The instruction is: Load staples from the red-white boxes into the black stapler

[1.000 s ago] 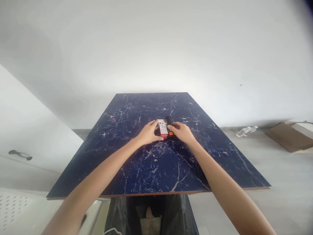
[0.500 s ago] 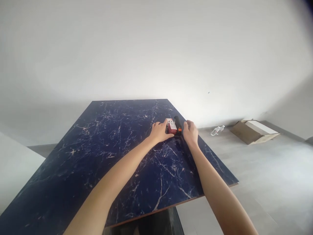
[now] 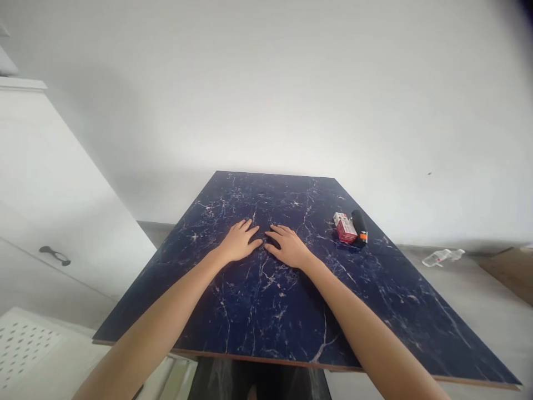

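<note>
My left hand (image 3: 239, 241) lies on the dark blue marble-patterned table (image 3: 266, 316), fingers spread and holding nothing. Close beside it, my right hand (image 3: 288, 246) rests on the same surface, palm down with its fingers apart. The two thumbs are near each other with a narrow gap between. To the right of both hands, a small red and white box (image 3: 345, 228) stands on the table. Against its right side is a black object with an orange patch (image 3: 360, 226); I cannot make out its kind.
A pale wall (image 3: 266, 100) rises behind the table. On the left is a white cabinet (image 3: 50, 183) with a dark handle (image 3: 55, 255). On the floor at right lie a clear plastic bottle (image 3: 442, 256) and a cardboard box (image 3: 510, 272).
Both hands have let go of the red and white box and the black object and moved left to the table's middle. The view has turned left, bringing the cabinet in.
</note>
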A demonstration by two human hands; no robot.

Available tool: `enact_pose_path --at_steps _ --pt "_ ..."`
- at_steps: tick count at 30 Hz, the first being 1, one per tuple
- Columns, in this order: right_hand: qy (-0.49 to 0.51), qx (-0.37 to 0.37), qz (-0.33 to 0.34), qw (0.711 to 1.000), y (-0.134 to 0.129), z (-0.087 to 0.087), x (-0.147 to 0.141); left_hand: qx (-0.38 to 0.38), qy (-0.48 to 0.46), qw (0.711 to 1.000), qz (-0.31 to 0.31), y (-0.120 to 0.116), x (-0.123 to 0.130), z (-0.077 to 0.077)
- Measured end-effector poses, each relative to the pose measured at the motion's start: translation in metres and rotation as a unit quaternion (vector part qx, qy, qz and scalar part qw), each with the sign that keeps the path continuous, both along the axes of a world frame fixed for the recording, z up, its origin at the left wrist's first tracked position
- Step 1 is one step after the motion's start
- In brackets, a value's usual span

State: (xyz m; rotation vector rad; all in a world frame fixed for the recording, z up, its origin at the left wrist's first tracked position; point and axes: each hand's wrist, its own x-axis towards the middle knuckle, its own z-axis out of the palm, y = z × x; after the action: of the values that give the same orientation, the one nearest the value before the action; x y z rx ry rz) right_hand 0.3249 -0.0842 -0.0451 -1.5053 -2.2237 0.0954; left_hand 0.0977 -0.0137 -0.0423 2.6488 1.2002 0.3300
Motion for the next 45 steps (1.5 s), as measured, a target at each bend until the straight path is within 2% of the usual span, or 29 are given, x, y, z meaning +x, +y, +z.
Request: enact_pose_path --at_steps 4,13,27,34,37,39,40,42,43,44,45 --pt "0.01 -0.001 0.009 1.0 -0.001 -0.006 0.007 -0.022 0.012 1.0 0.001 0.0 0.001 0.001" --pt "0.023 0.003 0.011 1.0 -0.001 0.0 0.005 -0.011 0.006 1.0 0.002 0.002 0.001 0.0" --pt "0.016 -0.001 0.006 1.0 -0.001 -0.002 0.008 -0.006 0.018 1.0 0.006 0.001 0.003 0.002" --pt "0.014 -0.011 0.011 1.0 -0.002 -0.002 0.003 -0.004 0.012 1.0 0.007 0.003 0.003 -0.002" --pt "0.018 0.036 0.005 0.999 -0.003 0.008 0.004 0.009 -0.017 1.0 0.004 0.001 0.005 0.001" --pt "0.041 0.121 -0.066 0.99 -0.006 0.023 0.021 0.046 -0.081 0.996 0.011 -0.001 0.003 0.008" --pt "0.069 0.172 -0.144 0.972 -0.008 0.031 0.037 0.072 -0.124 0.989 0.019 -0.002 -0.001 0.013" --pt "0.121 0.229 -0.348 0.901 -0.014 0.047 0.08 0.124 -0.204 0.97 0.043 -0.003 -0.016 0.021" --pt "0.139 0.219 -0.444 0.857 -0.018 0.052 0.106 0.142 -0.23 0.961 0.056 -0.003 -0.027 0.024" --pt "0.154 0.178 -0.517 0.823 -0.023 0.055 0.131 0.152 -0.242 0.956 0.068 -0.002 -0.039 0.025" --pt "0.166 0.116 -0.565 0.8 -0.026 0.055 0.155 0.159 -0.248 0.952 0.084 0.001 -0.051 0.026"
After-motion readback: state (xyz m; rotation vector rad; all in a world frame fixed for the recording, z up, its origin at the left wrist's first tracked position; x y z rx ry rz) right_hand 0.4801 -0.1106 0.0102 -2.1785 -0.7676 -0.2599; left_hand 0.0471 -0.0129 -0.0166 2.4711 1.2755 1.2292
